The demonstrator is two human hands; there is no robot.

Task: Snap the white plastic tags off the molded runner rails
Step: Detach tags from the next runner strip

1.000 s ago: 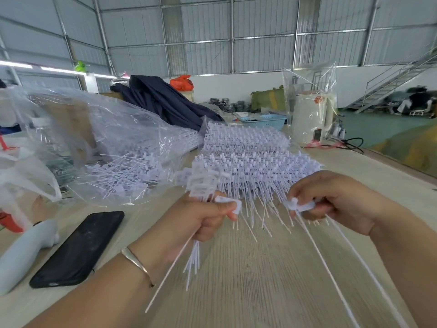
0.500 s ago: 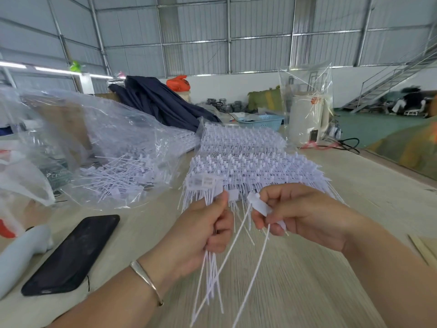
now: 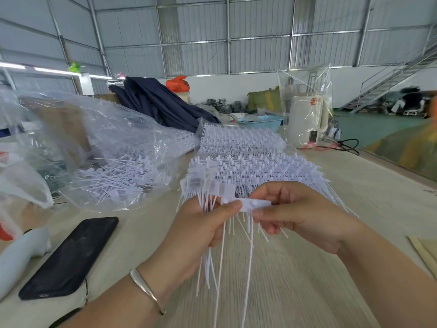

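Observation:
My left hand (image 3: 201, 230) grips a bundle of loose white tags (image 3: 208, 185); their flat heads fan out above my fingers and their thin tails hang below. My right hand (image 3: 300, 214) pinches one white tag (image 3: 254, 204) by its flat head, and this head lies sideways between both thumbs, touching the bundle. Just behind my hands, a stack of white molded runner rails (image 3: 255, 166) with tags still on them lies on the table. A second stack of rails (image 3: 241, 140) sits farther back.
A clear plastic bag (image 3: 113, 162) with several loose tags lies at the left. A black phone (image 3: 71, 256) rests on the wooden table (image 3: 307, 292) near the left edge. A blue basket (image 3: 262, 121) and a bagged white appliance (image 3: 307, 119) stand at the back.
My right hand has come left from the rails with one tag and brought its head against the bundle in my left hand. The hands now meet.

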